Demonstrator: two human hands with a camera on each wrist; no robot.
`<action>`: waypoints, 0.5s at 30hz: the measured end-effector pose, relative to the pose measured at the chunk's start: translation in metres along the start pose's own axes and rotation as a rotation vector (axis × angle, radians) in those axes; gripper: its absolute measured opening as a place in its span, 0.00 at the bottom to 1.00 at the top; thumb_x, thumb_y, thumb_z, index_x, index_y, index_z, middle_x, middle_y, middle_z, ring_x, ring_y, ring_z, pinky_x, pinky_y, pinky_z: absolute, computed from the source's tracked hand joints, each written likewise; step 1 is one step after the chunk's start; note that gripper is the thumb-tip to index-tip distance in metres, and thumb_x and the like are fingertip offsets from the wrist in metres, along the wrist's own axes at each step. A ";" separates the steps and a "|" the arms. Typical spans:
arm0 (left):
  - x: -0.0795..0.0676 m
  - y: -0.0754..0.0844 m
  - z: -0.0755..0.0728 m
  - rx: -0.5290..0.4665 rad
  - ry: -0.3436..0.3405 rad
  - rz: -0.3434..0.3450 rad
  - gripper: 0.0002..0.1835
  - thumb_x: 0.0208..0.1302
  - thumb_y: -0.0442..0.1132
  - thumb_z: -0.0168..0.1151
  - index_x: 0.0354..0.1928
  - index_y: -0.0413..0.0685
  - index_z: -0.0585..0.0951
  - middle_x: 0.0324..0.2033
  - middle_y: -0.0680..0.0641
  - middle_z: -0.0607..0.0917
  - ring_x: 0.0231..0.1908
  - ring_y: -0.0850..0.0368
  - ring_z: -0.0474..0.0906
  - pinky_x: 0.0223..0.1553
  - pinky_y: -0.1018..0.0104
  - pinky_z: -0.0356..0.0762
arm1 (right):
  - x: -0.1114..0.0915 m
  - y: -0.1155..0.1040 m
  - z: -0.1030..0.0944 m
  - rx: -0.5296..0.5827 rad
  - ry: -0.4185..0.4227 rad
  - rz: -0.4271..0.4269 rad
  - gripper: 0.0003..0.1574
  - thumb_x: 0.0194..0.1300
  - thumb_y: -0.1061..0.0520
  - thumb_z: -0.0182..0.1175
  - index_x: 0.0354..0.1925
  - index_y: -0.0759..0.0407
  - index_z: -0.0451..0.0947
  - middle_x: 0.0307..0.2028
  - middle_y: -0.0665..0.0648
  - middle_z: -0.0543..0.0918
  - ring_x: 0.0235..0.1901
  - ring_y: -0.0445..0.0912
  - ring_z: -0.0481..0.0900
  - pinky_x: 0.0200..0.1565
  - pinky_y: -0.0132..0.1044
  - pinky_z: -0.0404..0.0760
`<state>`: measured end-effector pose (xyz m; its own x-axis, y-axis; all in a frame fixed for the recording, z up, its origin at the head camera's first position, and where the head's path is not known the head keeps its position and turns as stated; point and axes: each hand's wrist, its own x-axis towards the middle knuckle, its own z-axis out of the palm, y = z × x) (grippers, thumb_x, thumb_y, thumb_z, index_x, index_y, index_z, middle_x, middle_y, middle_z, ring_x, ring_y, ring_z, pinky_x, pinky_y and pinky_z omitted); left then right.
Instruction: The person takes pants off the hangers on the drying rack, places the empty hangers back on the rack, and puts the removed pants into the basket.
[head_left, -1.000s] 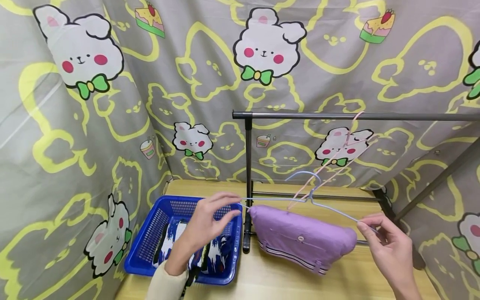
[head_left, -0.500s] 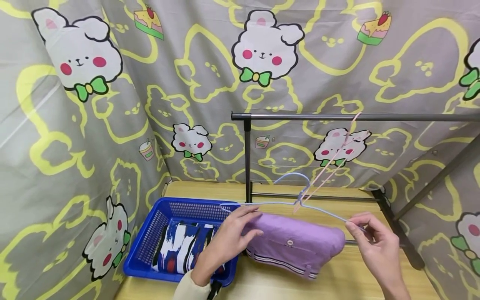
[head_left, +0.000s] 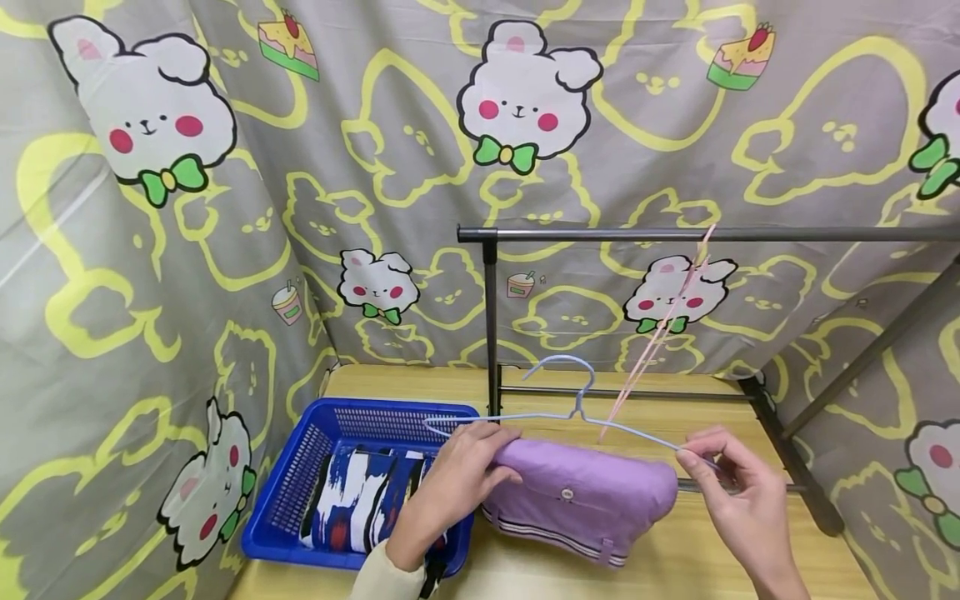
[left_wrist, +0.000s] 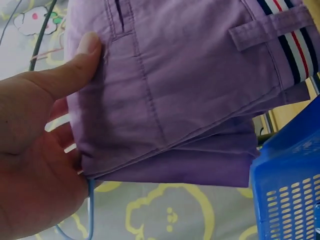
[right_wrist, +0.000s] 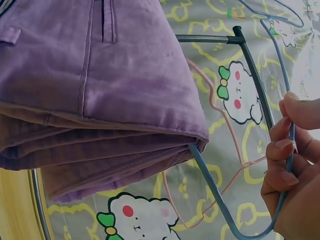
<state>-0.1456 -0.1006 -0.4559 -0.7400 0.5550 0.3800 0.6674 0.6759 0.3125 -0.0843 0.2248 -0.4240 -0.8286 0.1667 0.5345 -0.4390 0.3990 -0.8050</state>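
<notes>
Folded purple trousers (head_left: pixel 577 492), with a button, belt loops and a striped band, hang over the lower bar of a light blue clothes hanger (head_left: pixel 536 415). My left hand (head_left: pixel 465 475) holds the trousers at their left end; in the left wrist view its thumb (left_wrist: pixel 80 65) lies on the front of the cloth, the fingers behind. With my right hand (head_left: pixel 738 492) I grip the hanger's right end, fingers curled round the wire (right_wrist: pixel 289 165) in the right wrist view. The hanger's hook points up and left, off the rail.
A dark metal clothes rack (head_left: pixel 600 234) stands behind, a pink hanger (head_left: pixel 663 321) hooked on its rail. To the left, a blue plastic basket (head_left: pixel 277 475) contains folded blue, white and black patterned cloth (head_left: pixel 356 492). A patterned curtain (head_left: pixel 420 125) surrounds the wooden tabletop (head_left: pixel 547 575).
The blue hanger and trousers have shifted left and slightly down, my right hand moving with them. My left hand has come from the hanger's left end onto the trousers. The pink hanger has turned.
</notes>
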 end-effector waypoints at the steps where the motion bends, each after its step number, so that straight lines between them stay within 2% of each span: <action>1: -0.001 0.000 0.001 -0.010 0.014 0.006 0.23 0.60 0.53 0.72 0.54 0.51 0.85 0.48 0.52 0.87 0.52 0.54 0.81 0.56 0.55 0.76 | -0.001 -0.001 0.000 0.004 -0.001 0.006 0.09 0.59 0.80 0.66 0.31 0.70 0.80 0.34 0.56 0.82 0.27 0.39 0.76 0.24 0.28 0.71; 4: -0.003 0.000 0.003 -0.037 0.081 0.038 0.16 0.59 0.50 0.73 0.47 0.53 0.87 0.44 0.55 0.88 0.48 0.56 0.81 0.50 0.57 0.76 | -0.003 -0.004 -0.001 0.010 -0.009 0.026 0.09 0.58 0.80 0.65 0.31 0.71 0.81 0.34 0.57 0.83 0.29 0.38 0.78 0.23 0.27 0.72; 6: -0.003 -0.001 0.004 -0.051 0.132 0.062 0.13 0.59 0.48 0.73 0.43 0.53 0.87 0.42 0.56 0.88 0.46 0.57 0.80 0.49 0.57 0.75 | -0.005 -0.006 0.000 0.027 -0.017 0.029 0.11 0.57 0.82 0.65 0.31 0.70 0.82 0.33 0.57 0.83 0.30 0.37 0.79 0.24 0.26 0.73; 10: -0.005 -0.003 0.005 -0.071 0.221 0.098 0.09 0.58 0.42 0.74 0.41 0.52 0.88 0.41 0.55 0.88 0.47 0.57 0.80 0.53 0.56 0.74 | -0.010 -0.011 0.001 0.002 -0.036 0.006 0.15 0.55 0.83 0.66 0.33 0.66 0.85 0.33 0.56 0.83 0.31 0.38 0.79 0.26 0.24 0.77; 15: -0.007 -0.005 0.005 -0.091 0.300 0.113 0.08 0.59 0.33 0.71 0.40 0.50 0.89 0.40 0.55 0.87 0.48 0.54 0.80 0.58 0.49 0.72 | -0.012 -0.017 0.002 -0.055 -0.087 -0.065 0.19 0.55 0.81 0.67 0.39 0.62 0.87 0.32 0.51 0.84 0.30 0.37 0.77 0.21 0.24 0.75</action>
<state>-0.1438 -0.1051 -0.4647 -0.6119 0.4474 0.6522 0.7589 0.5644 0.3249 -0.0670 0.2145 -0.4171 -0.8271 0.0611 0.5587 -0.4749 0.4556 -0.7529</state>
